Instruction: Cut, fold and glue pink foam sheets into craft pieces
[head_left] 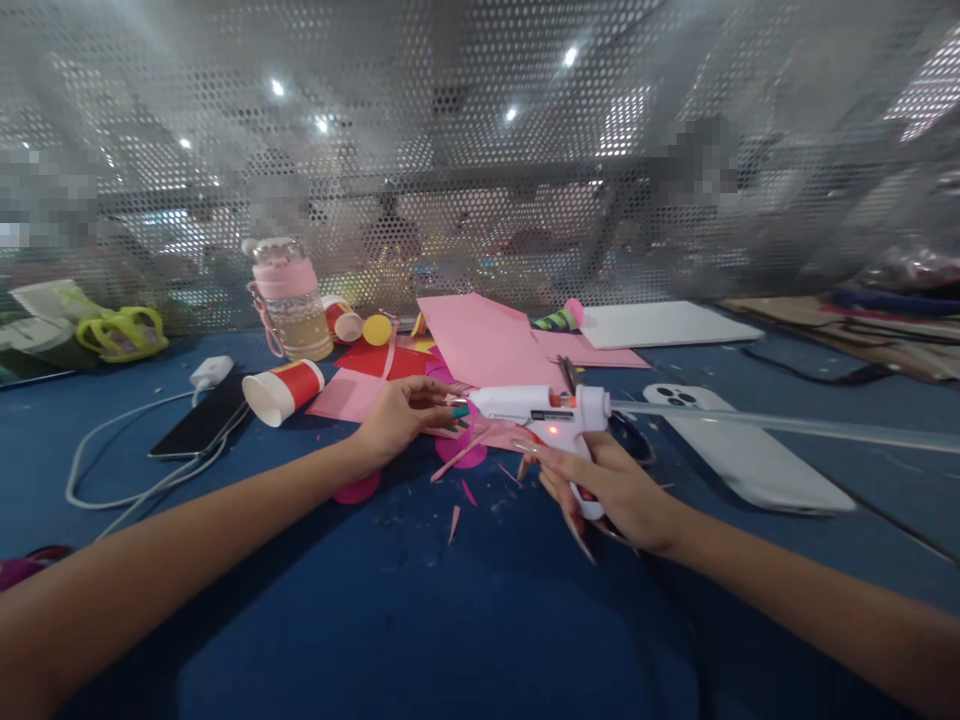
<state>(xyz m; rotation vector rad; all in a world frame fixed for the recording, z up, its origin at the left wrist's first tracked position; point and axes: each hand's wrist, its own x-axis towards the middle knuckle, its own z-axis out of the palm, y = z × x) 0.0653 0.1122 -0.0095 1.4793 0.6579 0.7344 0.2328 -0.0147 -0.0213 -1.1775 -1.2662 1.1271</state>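
My right hand (615, 490) grips the handle of a white hot glue gun (540, 408). A red light glows on the gun's body and a clear glue stick (787, 425) juts out of its back to the right. The nozzle points left, at the fingertips of my left hand (401, 415). Those fingers pinch a small pink paper piece (456, 432) right at the nozzle. Magenta paper circles (461, 455) and thin pink strips lie on the blue table (420, 600) just below both hands.
Pink paper sheets (487, 340), red and yellow scraps, a lying red-and-white paper cup (283, 390), a pink bottle (291, 298), a black phone (199, 420) with a white cable, a white phone (742, 450), a white board (660, 323). A perforated metal screen rises behind.
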